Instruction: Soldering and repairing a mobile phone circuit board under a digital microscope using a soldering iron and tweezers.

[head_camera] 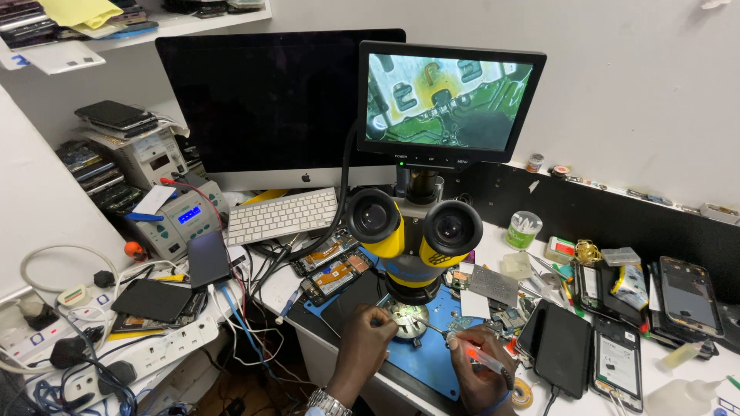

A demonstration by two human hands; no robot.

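Left hand (368, 327) down on the blue mat (420, 356) just under the yellow-and-black microscope (408, 231), fingers curled and pinched around something too small to make out, most likely the near end of a thin metal tool. Right hand (479, 362) beside it on the same mat, closed around a clear syringe (484, 357) with an orange middle, tip aimed left toward the lit spot beneath the lens. Small circuit board (407, 317) sitting in that bright circle under the microscope, between the two hands and touching neither as far as can be told. Silver wristwatch (327, 401) on the left wrist. Above the microscope, a small screen (449, 102) showing a green board close up; behind and to the left, a large dark monitor (266, 104) with a white keyboard (281, 216) below it. Opened phones (335, 266) lying left of the mat, more phones (617, 354) to the right. White power strip (166, 347) and tangled cables at far left.
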